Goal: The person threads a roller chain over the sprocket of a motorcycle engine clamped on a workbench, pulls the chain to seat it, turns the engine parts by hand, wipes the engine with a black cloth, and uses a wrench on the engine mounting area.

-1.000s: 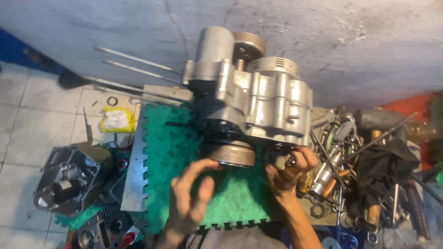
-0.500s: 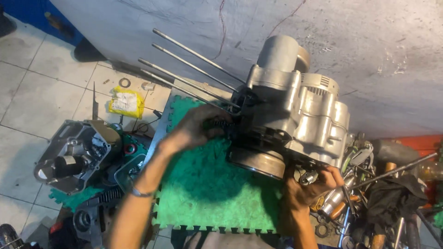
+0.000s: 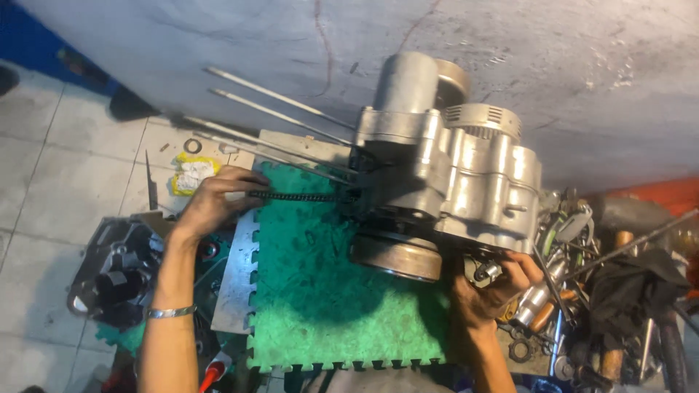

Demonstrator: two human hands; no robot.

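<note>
A grey metal engine block [image 3: 466, 182] rests on a green foam mat [image 3: 320, 291], with four long studs [image 3: 277, 124] sticking out to the left. My left hand [image 3: 215, 200] grips the end of a dark chain [image 3: 298, 196] stretched taut out of the engine's left side. At the engine's lower right corner, my right hand [image 3: 491, 284] holds a small metal fitting on the casing. A round flywheel [image 3: 397, 256] sits on the engine's front face.
A cylinder part [image 3: 113, 273] lies at the left on the tiled floor. Near the wall rests a yellow packet [image 3: 193, 175]. A heap of tools and metal parts [image 3: 604, 291] crowds the right. A concrete wall [image 3: 218, 51] runs behind.
My left hand has gone from the engine's side out to the left, drawing the chain straight. The view has shifted slightly; my right hand stays at the lower right corner.
</note>
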